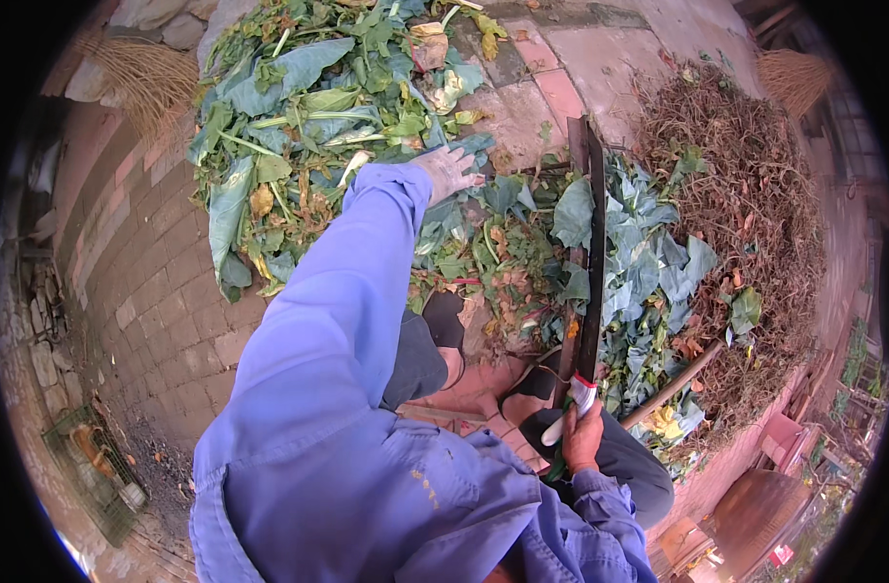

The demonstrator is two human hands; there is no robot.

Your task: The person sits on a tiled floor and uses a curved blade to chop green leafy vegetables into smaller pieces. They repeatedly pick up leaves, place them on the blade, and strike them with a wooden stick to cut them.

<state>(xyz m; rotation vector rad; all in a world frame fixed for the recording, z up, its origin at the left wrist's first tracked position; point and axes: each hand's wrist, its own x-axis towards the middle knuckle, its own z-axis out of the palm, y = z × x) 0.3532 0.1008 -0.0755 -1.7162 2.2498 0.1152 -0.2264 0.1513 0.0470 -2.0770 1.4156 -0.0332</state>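
Observation:
My left hand [447, 175], in a pale work glove, lies palm down with fingers apart at the right edge of a heap of large green leaves [306, 124]. Some leaves are wilted and yellow. My bare right hand [583, 441] grips the handle [581, 397] of a lever-type fodder cutter, wrapped in white cloth with a red edge. The cutter's long dark blade [596, 255] runs away from me beside its base bar [577, 153]. Loose leaves [572, 215] lie across the bar and against the blade. Leaf pieces [652, 255] are piled to the right of the blade.
A mound of dry brown plant matter [743, 197] stands at right, with a wooden pole [674, 386] near it. Twig brooms [135, 76] [790, 80] stand at both far sides. A wire cage [91, 474] holding an orange-and-white animal sits lower left on brick paving [160, 291].

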